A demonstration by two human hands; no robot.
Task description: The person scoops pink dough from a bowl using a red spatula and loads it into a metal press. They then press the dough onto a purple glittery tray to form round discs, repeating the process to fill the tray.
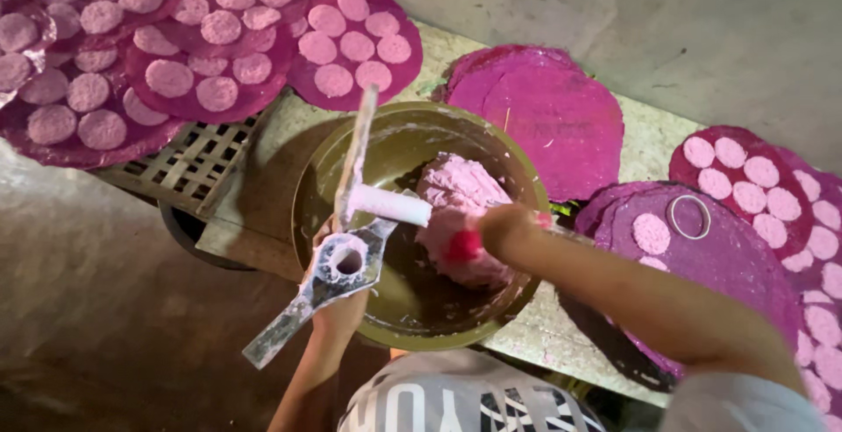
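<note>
Fingers of the right hand (504,230) sank closed into the pale pink dough lump (456,191) in the round olive-green bowl (517,169); just left, the left hand (338,305) clasped the dough-smeared metal hand press (342,261), its long handle slanting up-right across the bowl

bowl (517,169) half open left of pink dough (460,188) (metal press (338,261) overhangs rim)

- Dim, warm light; colours look oversaturated.
- Deep shadow lies left of and below the hands.
- The right hand (504,228) is motion-blurred.
- Edges look soft and stretched.
</note>
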